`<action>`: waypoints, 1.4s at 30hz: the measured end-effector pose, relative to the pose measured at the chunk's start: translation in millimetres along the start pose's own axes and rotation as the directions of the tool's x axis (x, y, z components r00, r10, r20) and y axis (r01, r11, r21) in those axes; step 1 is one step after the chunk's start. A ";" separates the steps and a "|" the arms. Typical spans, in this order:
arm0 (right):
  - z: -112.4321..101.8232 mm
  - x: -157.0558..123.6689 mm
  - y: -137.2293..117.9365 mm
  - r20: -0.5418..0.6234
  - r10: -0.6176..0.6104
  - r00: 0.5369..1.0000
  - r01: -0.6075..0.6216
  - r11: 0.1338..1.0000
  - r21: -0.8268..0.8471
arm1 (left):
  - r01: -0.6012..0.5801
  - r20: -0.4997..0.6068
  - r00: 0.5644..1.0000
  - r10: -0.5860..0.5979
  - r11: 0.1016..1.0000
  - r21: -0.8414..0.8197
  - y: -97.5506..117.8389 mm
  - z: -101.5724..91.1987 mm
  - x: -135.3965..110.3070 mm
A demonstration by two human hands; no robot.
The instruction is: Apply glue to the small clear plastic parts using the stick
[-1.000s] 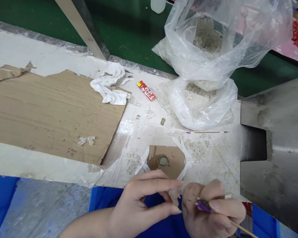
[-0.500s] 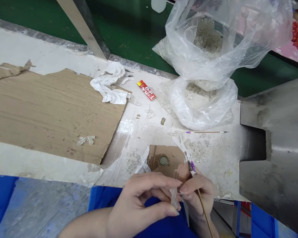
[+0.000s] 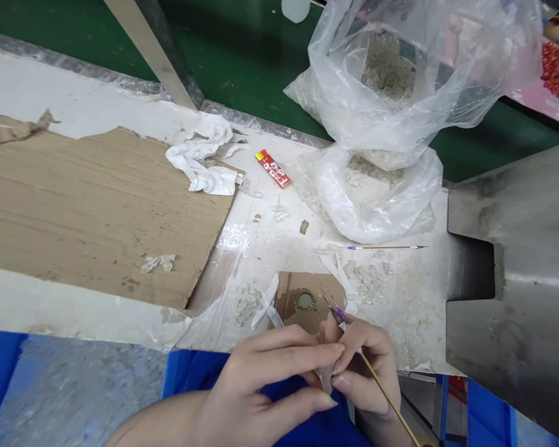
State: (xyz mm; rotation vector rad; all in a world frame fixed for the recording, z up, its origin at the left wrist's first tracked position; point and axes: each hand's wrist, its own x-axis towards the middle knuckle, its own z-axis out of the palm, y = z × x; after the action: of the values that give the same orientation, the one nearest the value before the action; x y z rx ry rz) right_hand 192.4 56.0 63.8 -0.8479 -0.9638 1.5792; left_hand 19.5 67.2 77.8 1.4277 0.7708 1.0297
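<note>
My left hand (image 3: 265, 379) pinches a small clear, plastic-looking piece (image 3: 327, 376) between thumb and fingers; its exact kind I cannot make out. Close against it, my right hand (image 3: 368, 366) has a thin wooden-handled brush (image 3: 386, 397) lodged among its fingers, the tip pointing up and away from me. The right thumb and forefinger also meet at the clear piece. Just beyond the hands lies a small cardboard square (image 3: 323, 285), bearing a round bottle cap (image 3: 305, 302) with something pale inside. Clear chips (image 3: 248, 301) are heaped to its left, with more clear pieces (image 3: 368, 280) to its right.
Two plastic bags (image 3: 377, 214) of clear pieces stand at the back. A second brush (image 3: 386, 248) lies before them. A red packet (image 3: 272, 168), a white cloth (image 3: 205, 155) and a large cardboard sheet (image 3: 97, 217) are leftward. A metal housing (image 3: 517, 261) borders the right.
My right hand has shifted slightly left, and its fingers have closed in on the clear piece. The brush tip has swung left, toward the bottle cap. My left hand keeps its hold.
</note>
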 end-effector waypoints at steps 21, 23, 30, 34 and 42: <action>6.4 -0.5 -4.2 -0.009 -0.022 1.000 0.022 1.000 0.011 | -0.052 0.050 0.997 0.050 0.998 0.029 3.8 -0.3 1.4; 6.5 -0.9 -3.4 -0.015 -0.030 0.999 0.030 1.000 -0.005 | -0.065 0.052 0.997 0.062 0.996 0.059 4.4 -0.9 0.4; 9.4 -2.2 -3.2 -0.051 -0.032 0.998 0.030 0.999 -0.041 | -0.151 0.097 0.986 0.135 0.971 0.185 3.5 -2.2 -3.3; 8.7 -3.1 -5.2 -0.046 -0.052 0.998 0.049 0.996 -0.075 | -0.168 0.113 0.983 0.147 0.963 0.212 4.1 -4.2 -3.3; 7.9 -5.5 -10.8 -0.053 -0.072 0.996 0.063 0.985 -0.160 | -0.184 0.158 0.976 0.153 0.961 0.205 5.7 -7.0 -1.8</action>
State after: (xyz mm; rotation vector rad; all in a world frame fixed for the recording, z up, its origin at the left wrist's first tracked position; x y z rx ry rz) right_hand 190.8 50.6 77.2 -0.9564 -1.0750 1.4261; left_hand 11.8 67.7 82.8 1.7616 0.6836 0.9823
